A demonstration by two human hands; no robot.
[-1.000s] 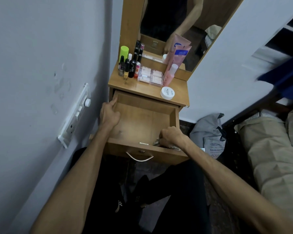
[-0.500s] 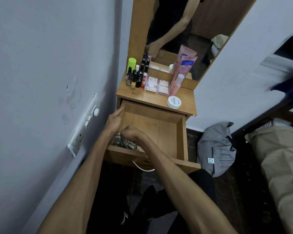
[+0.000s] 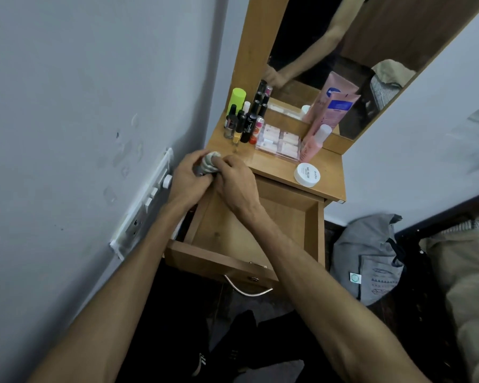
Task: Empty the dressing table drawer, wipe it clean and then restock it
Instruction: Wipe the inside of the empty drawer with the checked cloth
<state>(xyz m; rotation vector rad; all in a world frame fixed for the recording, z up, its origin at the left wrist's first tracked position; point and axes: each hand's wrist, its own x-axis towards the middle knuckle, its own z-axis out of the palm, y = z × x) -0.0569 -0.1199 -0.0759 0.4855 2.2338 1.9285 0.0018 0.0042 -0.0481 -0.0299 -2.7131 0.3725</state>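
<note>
The wooden drawer (image 3: 313,230) of the dressing table stands pulled out, and its visible floor is bare. Above its far left corner, at the tabletop's front edge, my left hand (image 3: 187,176) and my right hand (image 3: 237,183) meet around a crumpled grey-white cloth (image 3: 209,163). Both hands grip the cloth. On the tabletop (image 3: 277,168) stand a green-capped bottle (image 3: 237,99), several dark small bottles (image 3: 248,123), a clear case of compacts (image 3: 278,140), pink tubes (image 3: 331,114) and a white round jar (image 3: 307,174).
A grey wall with a white switch and socket panel (image 3: 147,200) runs close along the left. The mirror (image 3: 343,51) rises behind the tabletop. A grey bag (image 3: 371,255) lies on the floor to the right, next to a bed with beige bedding (image 3: 470,286).
My right hand has swept the cloth from the drawer's front right corner to its left side, then lifted it out to the tabletop's edge, where both hands now hold it.
</note>
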